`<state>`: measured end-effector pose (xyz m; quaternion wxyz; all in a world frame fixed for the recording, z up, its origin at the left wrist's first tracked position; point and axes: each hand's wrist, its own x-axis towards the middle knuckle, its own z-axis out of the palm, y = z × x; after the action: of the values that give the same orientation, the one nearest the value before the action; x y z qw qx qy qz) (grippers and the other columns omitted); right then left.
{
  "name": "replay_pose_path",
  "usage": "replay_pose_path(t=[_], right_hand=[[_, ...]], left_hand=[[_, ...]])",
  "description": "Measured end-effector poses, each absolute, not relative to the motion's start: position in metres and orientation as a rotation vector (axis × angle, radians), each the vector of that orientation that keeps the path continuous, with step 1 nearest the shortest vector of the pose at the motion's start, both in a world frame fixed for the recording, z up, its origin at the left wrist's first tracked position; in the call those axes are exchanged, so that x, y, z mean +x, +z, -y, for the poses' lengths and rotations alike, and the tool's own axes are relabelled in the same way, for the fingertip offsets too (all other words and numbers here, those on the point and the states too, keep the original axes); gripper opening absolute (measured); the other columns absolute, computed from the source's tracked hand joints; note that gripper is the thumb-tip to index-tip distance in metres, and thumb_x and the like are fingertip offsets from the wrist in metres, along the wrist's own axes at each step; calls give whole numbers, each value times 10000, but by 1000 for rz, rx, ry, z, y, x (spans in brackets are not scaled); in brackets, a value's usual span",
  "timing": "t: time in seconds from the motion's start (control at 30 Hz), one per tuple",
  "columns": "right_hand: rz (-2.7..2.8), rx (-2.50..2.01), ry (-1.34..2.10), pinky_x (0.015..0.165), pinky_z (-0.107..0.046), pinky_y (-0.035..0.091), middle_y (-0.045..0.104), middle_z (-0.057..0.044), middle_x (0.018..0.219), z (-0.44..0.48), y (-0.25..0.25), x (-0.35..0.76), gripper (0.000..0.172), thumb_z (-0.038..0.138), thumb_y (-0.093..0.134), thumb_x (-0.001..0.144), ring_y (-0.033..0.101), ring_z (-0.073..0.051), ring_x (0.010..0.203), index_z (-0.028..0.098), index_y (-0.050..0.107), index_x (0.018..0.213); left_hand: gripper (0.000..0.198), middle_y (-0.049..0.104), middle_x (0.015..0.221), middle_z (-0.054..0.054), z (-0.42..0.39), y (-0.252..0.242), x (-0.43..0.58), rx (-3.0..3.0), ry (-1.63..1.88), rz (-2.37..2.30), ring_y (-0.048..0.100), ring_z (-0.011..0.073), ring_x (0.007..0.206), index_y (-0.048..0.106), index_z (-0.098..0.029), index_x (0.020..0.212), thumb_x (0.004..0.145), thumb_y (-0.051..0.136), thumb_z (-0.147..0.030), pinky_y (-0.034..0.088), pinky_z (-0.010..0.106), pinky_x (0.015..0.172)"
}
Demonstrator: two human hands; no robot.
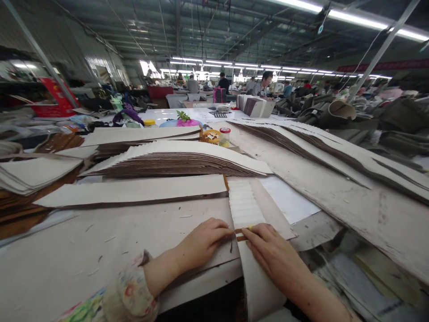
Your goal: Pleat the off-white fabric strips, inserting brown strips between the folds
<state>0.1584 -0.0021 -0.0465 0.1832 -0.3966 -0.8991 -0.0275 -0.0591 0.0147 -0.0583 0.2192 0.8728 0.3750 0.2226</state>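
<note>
My left hand [205,241] is closed, its fingertips together at the left edge of a long off-white strip [258,273] with brown bands across it. From the right, my right hand [268,248] bears on the same strip, thumb and index finger close together at the brown bands [240,238]. A small yellow bit shows by its fingertips; what it is I cannot tell. The strip's near end droops over the table edge toward me. Beyond my hands, more off-white layers [244,203] lie in an overlapping row. Another off-white strip [134,190] with a brown end lies to the left.
A fanned stack of white-faced, brown-edged strips [187,156] lies farther back. Behind it stand a red-lidded jar [225,137] and a yellow bowl [212,136]. More strips [321,152] lie on a board at right. Scraps dot the table [134,241]. People work in the background.
</note>
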Motion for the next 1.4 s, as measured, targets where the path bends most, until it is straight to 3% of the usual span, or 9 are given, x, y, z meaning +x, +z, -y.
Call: replay_pose_path(t=[0.1, 0.2, 0.6, 0.87, 1.0, 1.1, 1.23, 1.4], right_hand=[[2478, -1154, -103, 749, -362, 485, 556, -82, 884, 5, -52, 155, 281, 159, 360, 870, 542, -201, 837, 174, 532, 1091], [2431, -1197, -93, 787, -393, 466, 553, -94, 907, 9, -55, 152, 282, 156, 338, 874, 533, -209, 858, 159, 525, 1085], [2389, -1262, -23, 820, -408, 442, 547, -97, 948, 11, -60, 150, 301, 112, 412, 841, 514, -227, 900, 151, 500, 1125], [2344, -1234, -42, 792, -408, 455, 553, -96, 892, 12, -59, 150, 291, 118, 380, 850, 519, -224, 864, 144, 521, 1102], [2317, -1228, -84, 773, -386, 467, 557, -86, 868, 12, -58, 149, 278, 120, 372, 849, 529, -214, 841, 160, 533, 1072], [2314, -1222, -102, 766, -376, 469, 556, -80, 860, 12, -57, 149, 275, 105, 393, 832, 531, -213, 832, 164, 537, 1059], [2314, -1214, -96, 760, -372, 471, 557, -79, 869, 13, -55, 150, 262, 94, 407, 820, 529, -213, 829, 161, 543, 1035], [2308, -1259, -12, 792, -376, 459, 558, -71, 916, 13, -55, 150, 262, 96, 449, 811, 516, -213, 866, 172, 546, 1042]], left_hand=[[194, 607, 885, 46, -25, -57, -54, 2093, 710, -1241, 536, 156, 859, 611, -164, 883, 820, 427, -171, 414, 254, 799], [138, 617, 793, 25, -37, -53, -45, 1875, 721, -1340, 548, 155, 765, 599, -152, 791, 778, 470, -199, 427, 250, 727], [52, 547, 635, -17, -53, -52, -29, 1652, 698, -1346, 490, 123, 619, 550, -142, 689, 663, 541, -187, 385, 220, 589], [192, 467, 529, -49, -62, -53, -27, 1565, 497, -1382, 372, 72, 424, 508, -148, 684, 666, 550, -334, 280, 182, 399], [152, 471, 521, -44, -65, -49, -24, 1681, 454, -1415, 384, 81, 427, 489, -155, 646, 686, 531, -295, 284, 191, 413], [88, 501, 574, -29, -59, -38, -19, 1842, 475, -1426, 459, 116, 538, 487, -167, 629, 689, 523, -221, 343, 215, 511], [81, 548, 690, 14, -46, -21, -13, 2397, 335, -1428, 518, 167, 688, 510, -171, 695, 759, 459, -167, 386, 263, 647], [106, 561, 760, 38, -44, -15, -14, 2741, 205, -1349, 529, 178, 737, 496, -163, 756, 805, 403, -151, 405, 270, 662]])
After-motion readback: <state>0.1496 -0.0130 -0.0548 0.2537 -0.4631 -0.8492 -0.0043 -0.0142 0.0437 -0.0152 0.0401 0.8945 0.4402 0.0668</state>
